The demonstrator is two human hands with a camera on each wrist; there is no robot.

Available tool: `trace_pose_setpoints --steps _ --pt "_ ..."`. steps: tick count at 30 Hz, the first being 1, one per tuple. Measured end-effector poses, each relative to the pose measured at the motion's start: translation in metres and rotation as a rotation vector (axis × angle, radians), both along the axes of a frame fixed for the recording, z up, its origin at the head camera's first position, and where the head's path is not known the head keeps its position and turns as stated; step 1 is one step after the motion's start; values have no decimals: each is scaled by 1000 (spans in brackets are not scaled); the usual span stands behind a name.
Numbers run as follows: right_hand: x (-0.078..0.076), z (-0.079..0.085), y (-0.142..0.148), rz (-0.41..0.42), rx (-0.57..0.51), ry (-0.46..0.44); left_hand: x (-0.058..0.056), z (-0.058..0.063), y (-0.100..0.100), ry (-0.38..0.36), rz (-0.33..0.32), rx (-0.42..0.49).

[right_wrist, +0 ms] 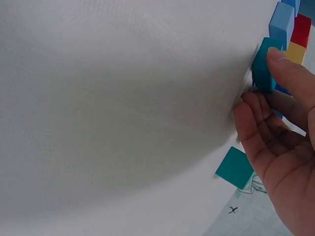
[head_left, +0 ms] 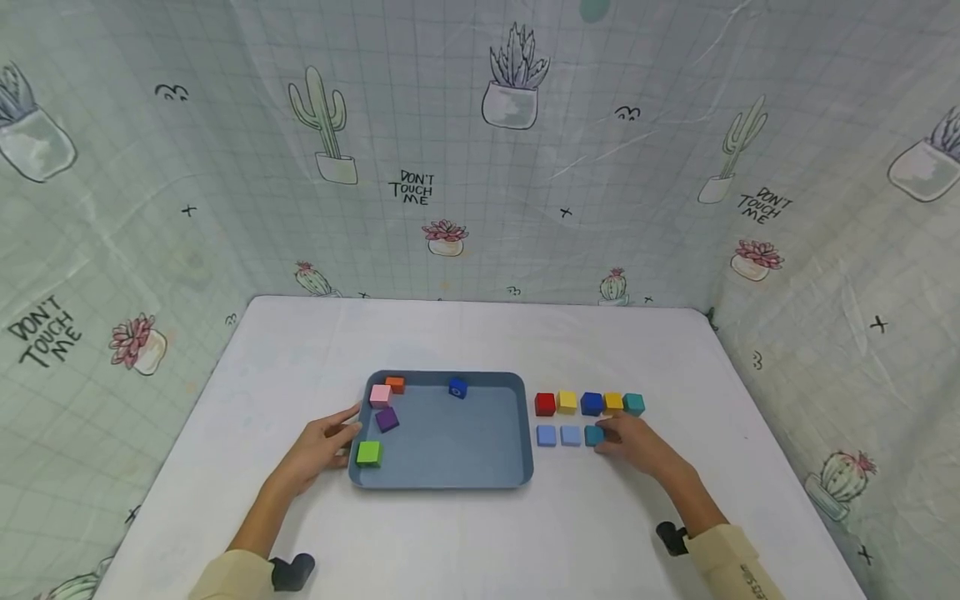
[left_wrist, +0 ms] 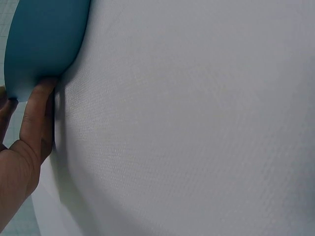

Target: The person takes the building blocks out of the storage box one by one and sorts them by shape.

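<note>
At the left side of the blue-grey tray [head_left: 480,475], my left hand [head_left: 318,450] grips the rim; in the left wrist view its fingers [left_wrist: 37,115] lie against the tray's outer wall [left_wrist: 47,39]. Inside the tray are an orange block [head_left: 395,384], a pink block [head_left: 381,396], a purple block [head_left: 387,419], a green block [head_left: 369,454] and a blue block [head_left: 457,387]. My right hand [head_left: 636,442] pinches a teal block [right_wrist: 264,66] between thumb and finger, at the right end of the front row. Two light blue blocks [head_left: 547,436] sit left of it.
Behind the front row, right of the tray, stand a red block [head_left: 545,404], a yellow block [head_left: 567,402], a dark blue block [head_left: 592,404], another yellow block [head_left: 613,402] and a second teal block [head_left: 633,404]. A printed curtain [head_left: 450,167] surrounds the white table [head_left: 480,542].
</note>
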State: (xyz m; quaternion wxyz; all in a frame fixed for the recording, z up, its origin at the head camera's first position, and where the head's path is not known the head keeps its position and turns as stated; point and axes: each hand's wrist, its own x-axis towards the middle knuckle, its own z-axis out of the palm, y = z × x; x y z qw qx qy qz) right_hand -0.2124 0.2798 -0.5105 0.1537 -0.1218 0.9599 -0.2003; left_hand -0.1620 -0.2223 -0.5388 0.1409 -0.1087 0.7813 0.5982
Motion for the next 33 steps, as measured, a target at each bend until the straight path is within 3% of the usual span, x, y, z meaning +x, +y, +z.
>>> trace_pose_setpoints --steps 8,16,33 --pt "0 4 3 18 22 37 0 1 1 5 -4 13" --pt "0 11 2 -19 -2 91 0 1 0 2 2 6" --pt "-5 22 -35 40 -99 207 -1 2 1 -10 13 21"
